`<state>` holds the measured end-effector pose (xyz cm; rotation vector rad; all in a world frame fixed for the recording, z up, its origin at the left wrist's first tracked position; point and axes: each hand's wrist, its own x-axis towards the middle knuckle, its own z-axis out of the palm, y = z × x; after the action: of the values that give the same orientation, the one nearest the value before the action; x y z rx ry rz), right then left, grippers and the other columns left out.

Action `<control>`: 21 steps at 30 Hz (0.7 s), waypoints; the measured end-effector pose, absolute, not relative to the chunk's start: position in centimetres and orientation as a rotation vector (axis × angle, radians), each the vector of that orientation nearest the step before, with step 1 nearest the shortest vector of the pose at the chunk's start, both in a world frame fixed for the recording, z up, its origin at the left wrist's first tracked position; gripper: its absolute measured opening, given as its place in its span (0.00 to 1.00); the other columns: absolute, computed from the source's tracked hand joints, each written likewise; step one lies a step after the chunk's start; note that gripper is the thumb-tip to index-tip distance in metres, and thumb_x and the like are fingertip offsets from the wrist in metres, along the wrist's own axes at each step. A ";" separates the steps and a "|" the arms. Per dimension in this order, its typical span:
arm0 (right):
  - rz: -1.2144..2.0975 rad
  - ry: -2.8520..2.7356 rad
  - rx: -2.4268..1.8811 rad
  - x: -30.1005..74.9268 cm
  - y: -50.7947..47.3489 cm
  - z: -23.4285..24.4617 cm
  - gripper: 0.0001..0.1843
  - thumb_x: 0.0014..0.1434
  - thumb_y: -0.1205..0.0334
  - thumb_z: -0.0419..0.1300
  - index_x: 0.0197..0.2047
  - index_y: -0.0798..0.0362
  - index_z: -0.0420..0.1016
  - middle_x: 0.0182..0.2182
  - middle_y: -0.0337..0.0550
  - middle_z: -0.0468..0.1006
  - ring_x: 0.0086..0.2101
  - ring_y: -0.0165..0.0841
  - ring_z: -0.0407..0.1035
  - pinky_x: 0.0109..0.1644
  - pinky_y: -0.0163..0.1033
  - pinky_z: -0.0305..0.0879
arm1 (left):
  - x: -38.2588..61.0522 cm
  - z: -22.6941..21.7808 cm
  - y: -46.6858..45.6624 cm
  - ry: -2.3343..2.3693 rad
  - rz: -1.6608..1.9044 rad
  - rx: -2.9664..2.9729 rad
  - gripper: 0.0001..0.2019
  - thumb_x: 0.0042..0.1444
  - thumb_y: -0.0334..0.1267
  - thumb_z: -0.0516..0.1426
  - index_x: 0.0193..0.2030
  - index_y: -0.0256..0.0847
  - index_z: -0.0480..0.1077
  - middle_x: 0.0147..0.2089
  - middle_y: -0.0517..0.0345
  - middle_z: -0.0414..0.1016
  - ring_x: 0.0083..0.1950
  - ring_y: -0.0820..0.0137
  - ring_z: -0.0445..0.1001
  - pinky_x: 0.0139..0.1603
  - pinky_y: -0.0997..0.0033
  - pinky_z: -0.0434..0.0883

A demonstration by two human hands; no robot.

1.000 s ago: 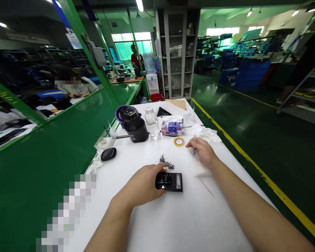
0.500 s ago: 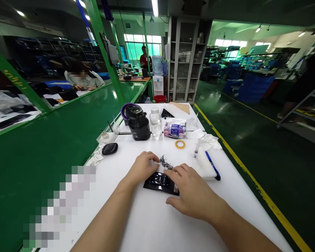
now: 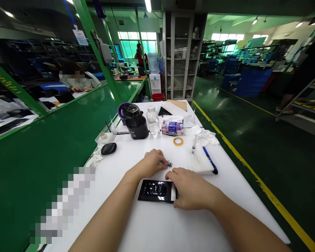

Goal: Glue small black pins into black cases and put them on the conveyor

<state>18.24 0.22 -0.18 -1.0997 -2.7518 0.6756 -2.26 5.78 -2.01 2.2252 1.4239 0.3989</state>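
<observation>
A glossy black panel with a woven-looking pattern, a raised car-like shape in its middle and a pale strip at its right end lies flat on the white table. My right hand has its thumb and fingers curved around the panel's right end. Beyond the panel is a small heap of thin black shreds. My left hand is closed at the heap, fingertips pinched together on the shreds, partly hiding them.
A blue utility knife and a syringe lie on white cloth at right. Behind stand a yellow tape roll, a tissue pack, a clear bottle and a black jug. A black oval object sits left.
The black panel has come nearer to me, with my right hand at its right end. My left hand has left the panel's far edge and closed on the shreds, hiding more of the heap.
</observation>
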 end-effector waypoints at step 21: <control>1.207 -1.556 -1.112 16.6 2.7 -1.5 0.08 0.60 0.59 0.59 0.39 0.53 0.75 0.30 0.40 0.76 0.32 0.33 0.69 0.36 0.37 0.65 | -1.8 0.5 1.5 1.488 1.018 2.456 0.06 0.62 0.34 0.54 0.41 0.44 0.73 0.33 0.60 0.76 0.33 0.71 0.73 0.35 0.70 0.72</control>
<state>16.58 2.72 -1.47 -1.1116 -1.5558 1.2074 -1.76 1.49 0.52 2.4563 1.4882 1.0182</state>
